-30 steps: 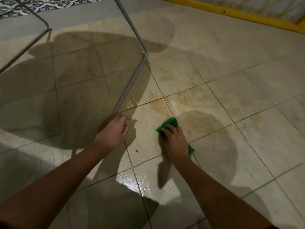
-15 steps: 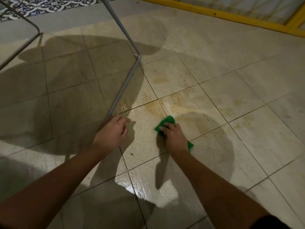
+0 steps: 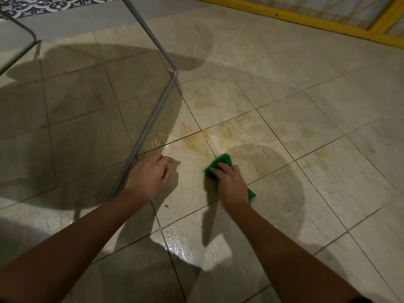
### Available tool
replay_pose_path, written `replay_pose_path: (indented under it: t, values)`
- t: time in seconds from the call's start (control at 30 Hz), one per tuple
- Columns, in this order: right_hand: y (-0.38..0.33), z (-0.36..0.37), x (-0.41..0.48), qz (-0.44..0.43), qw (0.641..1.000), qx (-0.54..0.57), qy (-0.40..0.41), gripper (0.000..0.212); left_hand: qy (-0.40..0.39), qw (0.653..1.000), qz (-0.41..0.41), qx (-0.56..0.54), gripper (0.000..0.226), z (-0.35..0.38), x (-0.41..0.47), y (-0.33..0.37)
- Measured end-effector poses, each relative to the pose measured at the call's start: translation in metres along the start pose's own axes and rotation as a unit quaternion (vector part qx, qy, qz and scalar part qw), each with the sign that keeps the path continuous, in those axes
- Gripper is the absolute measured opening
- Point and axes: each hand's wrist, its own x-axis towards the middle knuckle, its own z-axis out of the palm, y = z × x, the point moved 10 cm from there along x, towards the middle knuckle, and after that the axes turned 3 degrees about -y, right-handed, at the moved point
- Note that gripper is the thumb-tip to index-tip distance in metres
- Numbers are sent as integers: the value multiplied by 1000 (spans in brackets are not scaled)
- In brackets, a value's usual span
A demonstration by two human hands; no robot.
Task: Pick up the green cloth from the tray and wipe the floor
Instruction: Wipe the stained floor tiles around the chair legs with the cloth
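My right hand (image 3: 230, 182) presses the green cloth (image 3: 222, 161) flat on the beige tiled floor (image 3: 317, 127); green edges stick out ahead of my fingers and beside my wrist. A brownish stain (image 3: 196, 142) lies on the tiles just beyond the cloth. My left hand (image 3: 150, 174) rests on the floor to the left, fingers loosely curled, holding nothing, next to a grey metal frame leg. No tray is in view.
A grey metal tube frame (image 3: 153, 114) runs diagonally from the top to my left hand. A yellow frame (image 3: 306, 20) borders the floor at the top right. Patterned tiles (image 3: 43, 4) lie at the top left. Wet, shiny floor (image 3: 185, 243) lies between my arms.
My right hand with the cloth has shifted only slightly on the stained tile. The left hand stays planted by the frame leg. The view has tilted a little.
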Motion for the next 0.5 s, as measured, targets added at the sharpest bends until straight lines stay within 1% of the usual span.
replay_pose_path:
  t: [0.1, 0.17, 0.2, 0.27, 0.37, 0.43, 0.5]
  values:
    - [-18, 11, -21, -58, 997, 11, -42, 36, -4, 1000, 6, 7, 31, 2, 1, 5]
    - [-3, 3, -42, -81, 996, -11, -23, 42, -2, 1000, 12, 11, 30, 3, 2, 10]
    - [14, -3, -50, -74, 997, -20, -10, 44, -1, 1000, 17, 12, 29, 3, 3, 13]
    - [51, -17, -54, -37, 999, -22, 8, 44, -3, 1000, 24, 13, 29, 3, 5, 17]
    - [90, -36, -32, 56, 997, -10, 51, 40, -10, 999, 34, 19, 31, 3, 8, 22]
    - [90, -36, -11, 100, 993, -6, 56, 39, -13, 999, 35, 22, 31, 1, 12, 25]
    - [77, -28, 3, 111, 993, 14, 43, 39, -13, 999, 32, 21, 31, -1, 17, 28]
